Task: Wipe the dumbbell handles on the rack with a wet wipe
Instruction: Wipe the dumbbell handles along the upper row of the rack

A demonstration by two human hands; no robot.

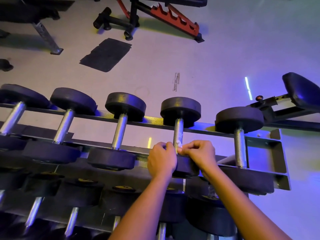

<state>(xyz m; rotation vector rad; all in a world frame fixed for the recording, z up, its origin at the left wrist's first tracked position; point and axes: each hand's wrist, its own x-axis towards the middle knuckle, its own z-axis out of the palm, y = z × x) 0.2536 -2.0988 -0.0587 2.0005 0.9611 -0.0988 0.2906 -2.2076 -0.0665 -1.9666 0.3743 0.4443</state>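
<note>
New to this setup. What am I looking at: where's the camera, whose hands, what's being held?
No machine here: a person works bare-handed, filmed by one wide-angle camera on their head, looking down. The dark rack carries rows of dumbbells; five show on top. At the handle of the fourth from the left, near its lower end, the right hand pinches a small white wet wipe. The left hand curls its fingers at the same spot; what it grips is hidden. Beyond are the floor and a red-framed bench.
</note>
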